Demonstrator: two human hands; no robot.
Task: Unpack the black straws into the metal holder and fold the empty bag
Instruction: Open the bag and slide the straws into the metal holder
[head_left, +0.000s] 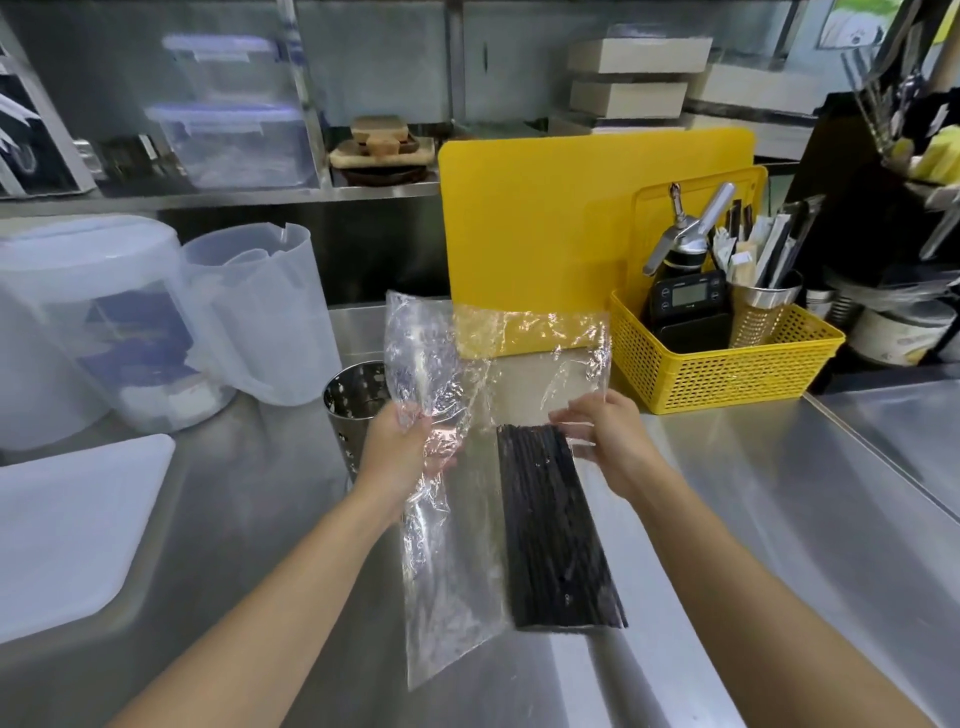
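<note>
A flat bundle of black straws (558, 530) lies on the steel counter (753, 519), inside the right side of a clear plastic bag (452, 561). My left hand (402, 447) grips the bag's crinkled left edge and lifts its top part upright. At the bag's right edge, just above the straws' far ends, my right hand (605, 431) pinches the plastic. The perforated metal holder (353, 410) stands upright behind my left hand, partly hidden by the hand and the bag; what shows of it looks empty.
A yellow cutting board (571, 218) leans upright behind the bag. To its right sits a yellow basket (727, 374) with a timer and a utensil cup. Plastic jugs (260, 312) stand at the left, and a white board (67, 525) lies at the near left.
</note>
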